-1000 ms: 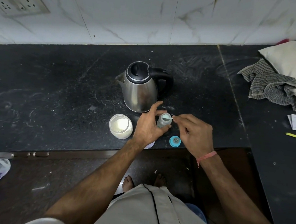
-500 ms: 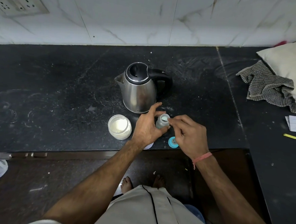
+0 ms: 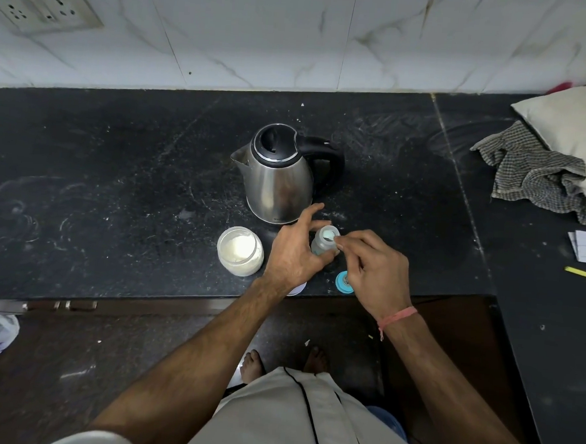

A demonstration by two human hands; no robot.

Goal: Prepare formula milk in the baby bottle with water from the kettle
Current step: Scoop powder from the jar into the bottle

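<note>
A small clear plastic baby bottle point(image 3: 321, 246) stands upright near the front edge of the black speckled stone surface point(image 3: 115, 183), just in front of the shiny round steel kettle with a black lid and handle point(image 3: 280, 176). The left hand point(image 3: 295, 253) curls round the bottle's side and holds it. The right hand point(image 3: 373, 268) pinches a tiny white scoop point(image 3: 335, 238) with its fingertips, right over the bottle's open top (the scoop is too small to see well). To the left of the bottle sits a round glass jar of soft white powder point(image 3: 240, 251), open on top. A small blue ring-shaped bottle cap point(image 3: 343, 281) lies flat on the surface, partly under the right hand. A thin pink thread band point(image 3: 397, 317) goes round the right wrist. Far to the right, a crumpled checked cloth point(image 3: 534, 175) lies against a smooth pale pillow point(image 3: 578, 126).
</note>
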